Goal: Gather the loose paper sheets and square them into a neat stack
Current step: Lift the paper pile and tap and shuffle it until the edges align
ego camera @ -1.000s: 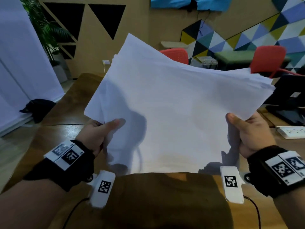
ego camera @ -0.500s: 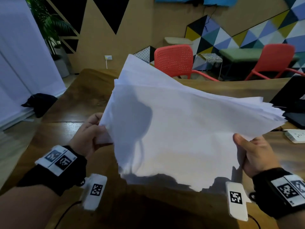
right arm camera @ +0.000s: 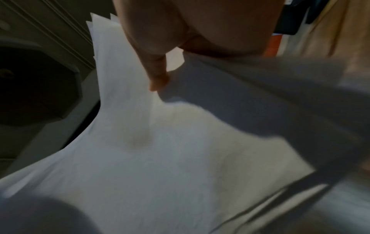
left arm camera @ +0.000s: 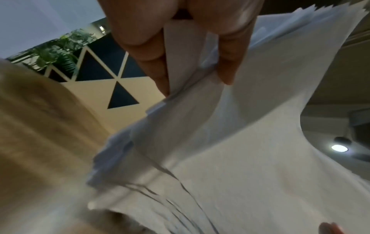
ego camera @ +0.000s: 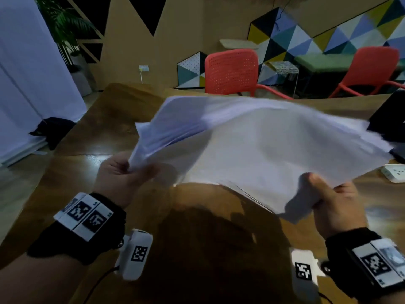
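Above wooden table (ego camera: 92, 172), both hands (ego camera: 122, 174) pinch splayed paper sheets (ego camera: 263, 150).

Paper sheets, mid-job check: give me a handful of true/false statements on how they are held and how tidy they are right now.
1. Both hands hold the paper sheets. True: the left hand pinches the near-left corner and the right hand has its grip on the near-right edge.
2. The sheets lie flat on the wooden table. False: they are held above it, sagging between the hands.
3. The edges are squared flush. False: in the left wrist view and at the right side of the head view the edges fan out unevenly.
4. A red chair stands beyond the far edge of the table. True.
5. The white power strip lies on top of the sheets. False: it sits on the table at the right, beside them.
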Action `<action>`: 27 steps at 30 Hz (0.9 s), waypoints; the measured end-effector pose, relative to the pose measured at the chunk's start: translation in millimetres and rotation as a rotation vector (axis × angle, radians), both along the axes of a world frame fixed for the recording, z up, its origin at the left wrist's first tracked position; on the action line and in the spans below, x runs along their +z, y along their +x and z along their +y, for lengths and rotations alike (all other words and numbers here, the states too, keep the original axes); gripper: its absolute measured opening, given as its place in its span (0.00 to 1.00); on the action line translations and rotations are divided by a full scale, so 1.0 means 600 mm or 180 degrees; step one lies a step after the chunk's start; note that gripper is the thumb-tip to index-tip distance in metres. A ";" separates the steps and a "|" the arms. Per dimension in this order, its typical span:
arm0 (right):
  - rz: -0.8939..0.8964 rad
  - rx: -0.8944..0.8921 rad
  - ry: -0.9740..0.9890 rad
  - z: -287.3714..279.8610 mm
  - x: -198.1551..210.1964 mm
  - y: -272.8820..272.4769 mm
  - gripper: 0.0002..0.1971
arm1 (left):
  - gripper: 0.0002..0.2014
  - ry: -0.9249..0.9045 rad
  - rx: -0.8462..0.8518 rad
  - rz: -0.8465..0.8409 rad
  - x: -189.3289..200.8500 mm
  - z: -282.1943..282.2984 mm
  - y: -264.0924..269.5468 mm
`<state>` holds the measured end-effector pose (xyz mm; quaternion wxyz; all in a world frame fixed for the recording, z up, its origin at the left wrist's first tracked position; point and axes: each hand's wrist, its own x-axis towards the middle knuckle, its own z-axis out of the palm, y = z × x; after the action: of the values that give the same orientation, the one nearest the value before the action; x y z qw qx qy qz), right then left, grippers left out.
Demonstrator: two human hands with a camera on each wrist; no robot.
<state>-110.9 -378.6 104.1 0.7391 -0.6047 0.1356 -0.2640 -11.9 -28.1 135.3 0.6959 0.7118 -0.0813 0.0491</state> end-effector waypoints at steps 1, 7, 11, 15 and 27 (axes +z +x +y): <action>0.0056 0.0122 0.0082 0.005 -0.013 -0.006 0.08 | 0.22 0.0071 -0.0058 0.0183 -0.010 0.000 -0.004; 0.0511 0.0301 0.0019 0.022 -0.046 -0.001 0.28 | 0.11 0.0550 0.0039 0.0949 -0.054 -0.024 -0.012; 0.0196 0.0348 0.0120 0.001 -0.023 -0.001 0.21 | 0.17 0.0259 -0.0032 0.0895 -0.056 -0.003 0.001; 0.0565 0.0669 -0.0093 -0.005 -0.033 -0.014 0.37 | 0.36 0.0314 -0.0267 0.0703 -0.061 0.004 -0.004; 0.0641 0.0787 0.0134 -0.007 -0.056 -0.002 0.46 | 0.13 -0.0195 0.0209 -0.0599 0.039 -0.061 -0.021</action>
<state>-111.9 -382.6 70.4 0.7612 -0.6245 0.1390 -0.1062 -24.8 -64.7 158.6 0.7046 0.6847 -0.1214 0.1410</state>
